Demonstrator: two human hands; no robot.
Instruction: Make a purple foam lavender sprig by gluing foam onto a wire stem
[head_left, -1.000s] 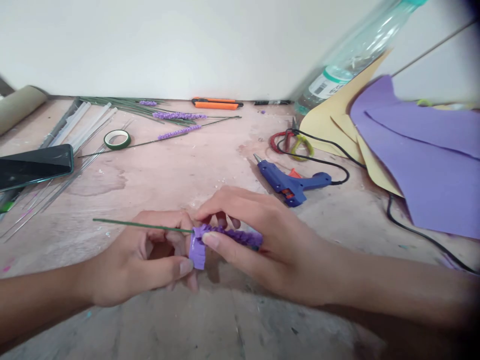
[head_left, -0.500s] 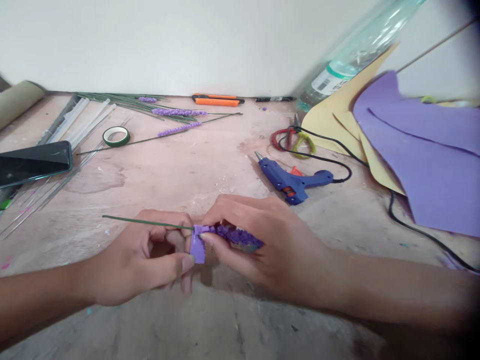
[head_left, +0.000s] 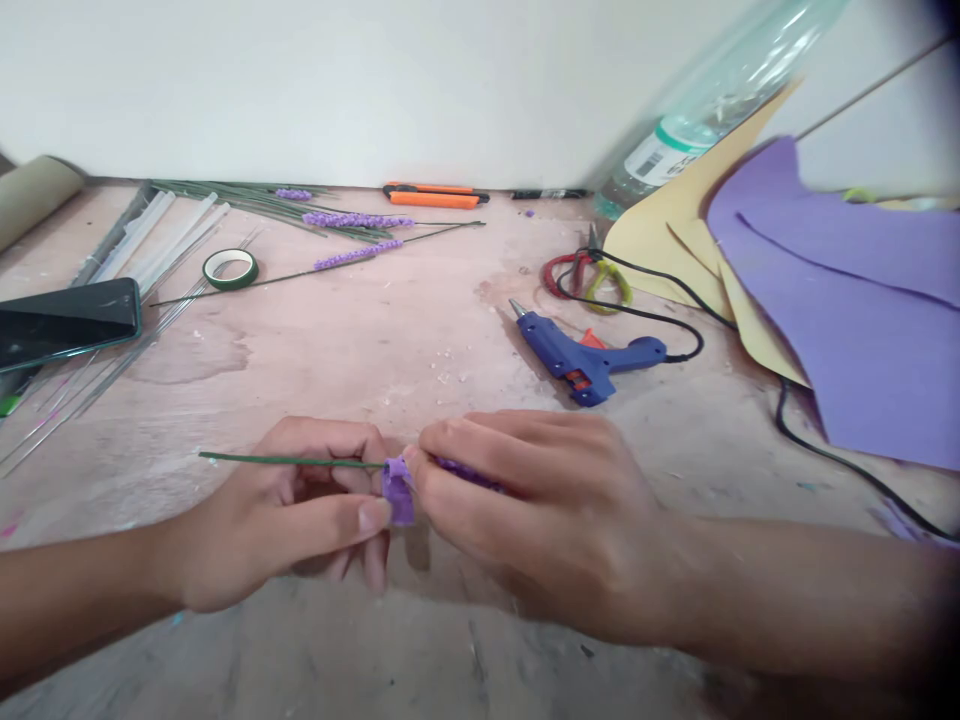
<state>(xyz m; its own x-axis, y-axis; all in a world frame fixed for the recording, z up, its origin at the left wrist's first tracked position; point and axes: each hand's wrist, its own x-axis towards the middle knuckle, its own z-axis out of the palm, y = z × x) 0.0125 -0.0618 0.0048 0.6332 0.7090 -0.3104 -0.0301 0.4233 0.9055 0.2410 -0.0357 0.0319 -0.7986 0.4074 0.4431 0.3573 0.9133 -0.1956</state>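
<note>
Near the front of the table, my left hand [head_left: 307,510] pinches the loose end of a purple foam strip [head_left: 399,502] between thumb and fingers. The strip's upper end wraps round a thin green stem [head_left: 292,459], which points left across my left fingers. My right hand [head_left: 525,510] is closed round the purple flower spike [head_left: 471,474] on that stem, thumb and index finger at the wrapped part. Most of the spike is hidden under the right fingers.
A blue glue gun [head_left: 581,355] lies beyond my right hand, its black cord near scissors [head_left: 589,280]. Purple foam sheets [head_left: 840,300] and a bottle [head_left: 660,155] are at right. Green tape [head_left: 231,269], a phone [head_left: 71,322], finished purple spikes [head_left: 358,254] and an orange cutter [head_left: 435,196] lie farther back.
My right hand has rolled over the spike, its fingers now covering more of it. The stem's free left end has dropped slightly. My left hand still pinches the strip.
</note>
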